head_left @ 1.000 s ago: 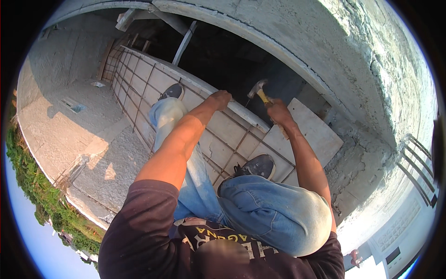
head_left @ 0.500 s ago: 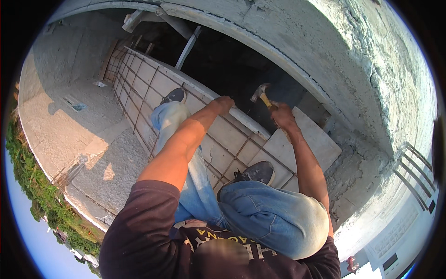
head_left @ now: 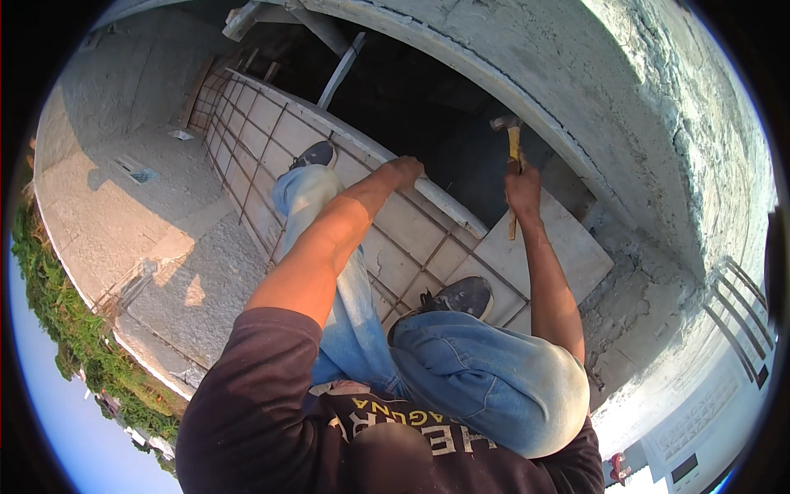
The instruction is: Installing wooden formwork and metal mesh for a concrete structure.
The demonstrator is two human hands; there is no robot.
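A claw hammer [head_left: 513, 146] with a metal head and yellowish handle is raised over the dark opening. My right hand [head_left: 523, 189] is closed round the handle, its lower end sticking out below my fist. My left hand [head_left: 403, 173] is closed on the upper edge of a long, pale board [head_left: 448, 204] standing along the opening; its fingertips are mostly hidden. Beside the board runs a grid of steel rebar [head_left: 424, 267] laid over pale panels [head_left: 444, 262]. My shoes rest on this grid.
A dark opening [head_left: 436, 99] lies beyond the board, crossed by a slanted strut [head_left: 341, 74]. A loose pale slab [head_left: 568, 251] sits under my right forearm. Rough concrete wall [head_left: 650, 132] curves round the right side; metal bars [head_left: 736, 321] stick out there. Greenery [head_left: 62, 313] lies below, left.
My right hand has lifted the hammer up and to the right, and its head has swung away from the board. My left hand stays at the board's edge.
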